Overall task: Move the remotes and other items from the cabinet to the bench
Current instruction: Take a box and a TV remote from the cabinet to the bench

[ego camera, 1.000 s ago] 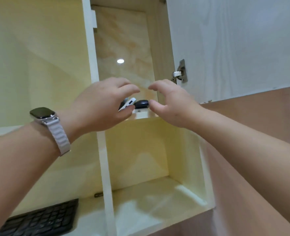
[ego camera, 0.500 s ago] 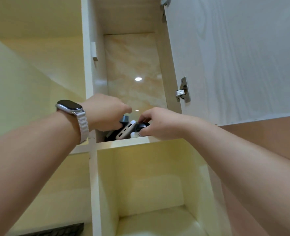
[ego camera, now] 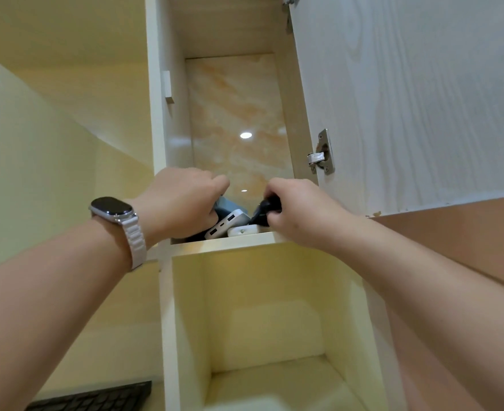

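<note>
Two bare hands reached up into the upper cabinet compartment [ego camera: 230,114], well apart from each other with a gap between them. The left hand [ego camera: 182,203], one watch [ego camera: 113,209] on its wrist, was curled over a blue-grey item [ego camera: 228,204] at the shelf's left side; whether it truly gripped it could not be told, since the fingers hid the contact. The right hand [ego camera: 295,207] was clamped around one black item [ego camera: 267,212], lifted slightly above the shelf [ego camera: 224,246]. Between the hands lay one white power bank [ego camera: 227,223] with three ports facing out, and just beside the right hand's fingers one flat white device [ego camera: 243,230] rested at the shelf edge. Four items were countable in all. One open door [ego camera: 407,99] with one visible hinge [ego camera: 321,155] hung above the right hand. One black keyboard [ego camera: 96,397] lay far below the left forearm.
</note>
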Available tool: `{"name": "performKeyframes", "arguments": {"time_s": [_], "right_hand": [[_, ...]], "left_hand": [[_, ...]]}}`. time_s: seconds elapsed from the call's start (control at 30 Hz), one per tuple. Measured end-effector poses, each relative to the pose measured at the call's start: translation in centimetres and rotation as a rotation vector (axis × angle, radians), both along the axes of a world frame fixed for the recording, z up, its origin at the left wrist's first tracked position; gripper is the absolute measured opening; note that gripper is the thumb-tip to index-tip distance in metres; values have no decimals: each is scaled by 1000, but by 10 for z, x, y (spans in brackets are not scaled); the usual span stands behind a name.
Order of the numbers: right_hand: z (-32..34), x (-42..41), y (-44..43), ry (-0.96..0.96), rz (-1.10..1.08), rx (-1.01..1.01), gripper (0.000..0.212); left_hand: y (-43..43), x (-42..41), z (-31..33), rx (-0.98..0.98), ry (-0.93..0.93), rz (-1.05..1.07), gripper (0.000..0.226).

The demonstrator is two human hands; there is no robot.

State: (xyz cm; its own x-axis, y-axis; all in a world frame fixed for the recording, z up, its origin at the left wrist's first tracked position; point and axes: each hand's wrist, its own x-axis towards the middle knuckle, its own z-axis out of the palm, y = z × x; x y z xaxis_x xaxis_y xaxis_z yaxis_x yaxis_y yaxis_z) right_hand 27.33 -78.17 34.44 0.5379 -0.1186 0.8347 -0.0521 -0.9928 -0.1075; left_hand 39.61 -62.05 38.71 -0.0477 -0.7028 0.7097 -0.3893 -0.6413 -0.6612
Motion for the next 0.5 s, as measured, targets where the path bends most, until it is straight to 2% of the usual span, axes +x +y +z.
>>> {"name": "performKeyframes", "arguments": {"time_s": [0.13,0.2,0.33,0.5], "right_hand": [[-9,-7,5,-121,-39,-29,11],[-16,-11,8,-198,-33,-34,17],[-33,-22,10,-358,13,-58,25],[-68,-32,11,-572,96,59,23]], "left_hand": [[4,2,-12,-80,-78,-186,32],[4,0,-16,-121,-47,-245,38],[5,-9,-25,-253,52,-385,33],[7,-24,-43,-441,253,-627,30]]}}
